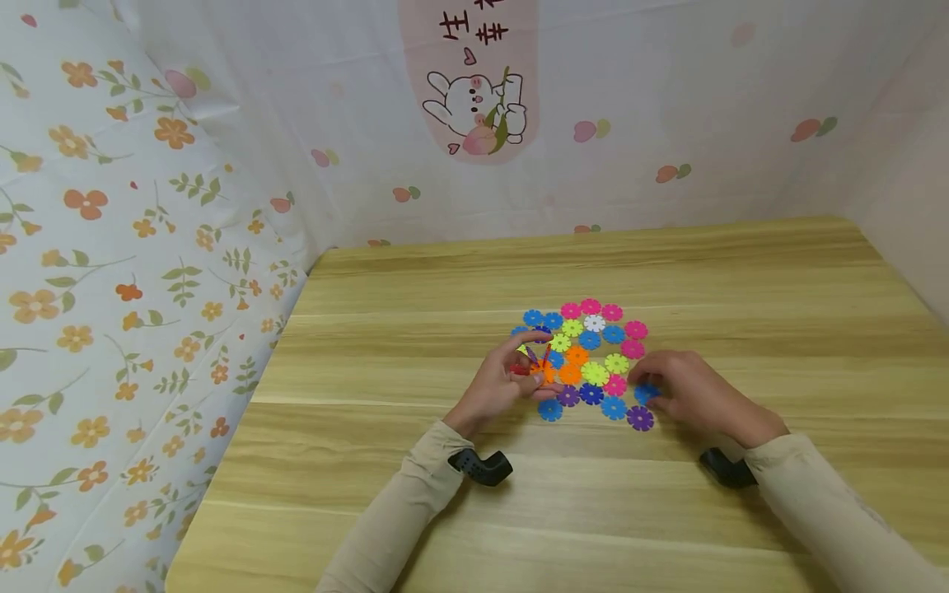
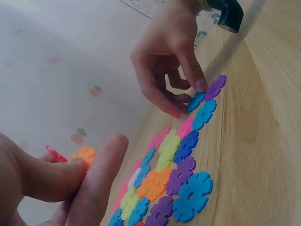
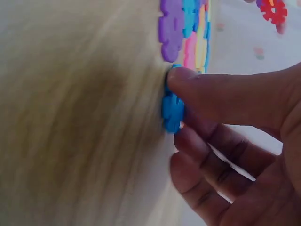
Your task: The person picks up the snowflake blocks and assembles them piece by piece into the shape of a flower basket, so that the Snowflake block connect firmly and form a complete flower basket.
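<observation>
Pinching, left hand (image 1: 498, 379): orange disc (image 1: 547, 375) bearing red pieces (image 3: 275, 16), raised over the tabletop (image 1: 556, 527). Pinching, right hand (image 1: 697, 391): blue disc (image 3: 173, 112), thumb and fingers at its rim, low beside the purple disc (image 1: 641, 418). Handling note: a light rim grip probably suits best, leaving the neighbouring discs (image 1: 613, 408) undisturbed.

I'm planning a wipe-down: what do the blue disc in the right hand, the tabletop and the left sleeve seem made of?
Blue disc: probably moulded plastic with a slight sheen, judging by its even colour and notched rim. Tabletop: wood or wood-look laminate, from its streaky grain; I can't tell which. Left sleeve: soft, matt fabric, going by its creases.
</observation>
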Demonstrator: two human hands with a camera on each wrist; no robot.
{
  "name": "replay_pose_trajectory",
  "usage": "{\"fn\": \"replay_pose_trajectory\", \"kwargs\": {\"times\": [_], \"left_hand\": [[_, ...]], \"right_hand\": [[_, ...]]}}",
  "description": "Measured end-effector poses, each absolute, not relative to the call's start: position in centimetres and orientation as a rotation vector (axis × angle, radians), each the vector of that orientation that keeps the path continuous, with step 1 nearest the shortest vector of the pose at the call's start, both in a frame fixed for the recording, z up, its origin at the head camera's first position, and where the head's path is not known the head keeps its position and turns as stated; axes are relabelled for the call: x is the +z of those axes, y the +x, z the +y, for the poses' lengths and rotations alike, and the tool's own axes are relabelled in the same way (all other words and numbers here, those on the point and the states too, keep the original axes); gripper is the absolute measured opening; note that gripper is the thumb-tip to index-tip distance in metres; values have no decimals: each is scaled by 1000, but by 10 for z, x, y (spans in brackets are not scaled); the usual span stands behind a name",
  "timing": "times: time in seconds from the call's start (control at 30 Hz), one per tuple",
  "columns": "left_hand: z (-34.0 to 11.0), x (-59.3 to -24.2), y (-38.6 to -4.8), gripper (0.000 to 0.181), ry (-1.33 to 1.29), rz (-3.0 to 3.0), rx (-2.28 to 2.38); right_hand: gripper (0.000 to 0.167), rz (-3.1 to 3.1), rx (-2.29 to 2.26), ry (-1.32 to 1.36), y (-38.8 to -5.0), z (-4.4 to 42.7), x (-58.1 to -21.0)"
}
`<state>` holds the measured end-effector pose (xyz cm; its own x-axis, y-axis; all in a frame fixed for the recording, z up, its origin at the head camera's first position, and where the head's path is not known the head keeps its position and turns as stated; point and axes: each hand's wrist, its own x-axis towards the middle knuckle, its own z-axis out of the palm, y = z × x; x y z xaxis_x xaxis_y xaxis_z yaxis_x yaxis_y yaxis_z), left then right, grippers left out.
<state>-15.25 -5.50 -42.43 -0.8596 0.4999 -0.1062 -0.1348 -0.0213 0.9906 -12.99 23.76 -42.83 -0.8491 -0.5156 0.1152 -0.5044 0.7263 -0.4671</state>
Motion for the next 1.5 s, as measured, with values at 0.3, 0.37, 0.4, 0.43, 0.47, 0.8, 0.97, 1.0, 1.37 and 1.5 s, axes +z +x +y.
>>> {"fn": "replay_pose_trajectory", "kwargs": {"times": [0.3,0.37,0.4,0.43,0.47,0.8,0.97,1.0,1.37,1.5], "left_hand": [[-55,-424,-152,55,379,1807,1914],[-55,-424,-151,54,370,1823,1912],[-55,-424,-152,54,364,1833,1915],[-55,-424,-151,54,351,1836,1922],[-55,-423,-151,54,339,1838,1927],[-58,-425,-152,52,329,1762,1932],[-58,-425,-152,51,369,1755,1911],[-58,-426,-152,51,382,1753,1906],[-55,-425,-152,50,491,1729,1893],[-55,-424,-152,50,474,1682,1915]], "right_hand": [[27,2843,-848,-690,-137,242,-423],[25,2839,-865,-656,-138,243,-422],[24,2837,-870,-644,-139,243,-422],[23,2842,-869,-640,-140,244,-422],[22,2847,-866,-629,-140,244,-421],[15,2895,-982,-617,-140,241,-421],[14,2827,-1147,-621,-140,227,-416],[14,2801,-1188,-623,-140,223,-415],[15,2676,-1516,-727,-142,183,-407],[17,2693,-1550,-776,-143,176,-407]]}}
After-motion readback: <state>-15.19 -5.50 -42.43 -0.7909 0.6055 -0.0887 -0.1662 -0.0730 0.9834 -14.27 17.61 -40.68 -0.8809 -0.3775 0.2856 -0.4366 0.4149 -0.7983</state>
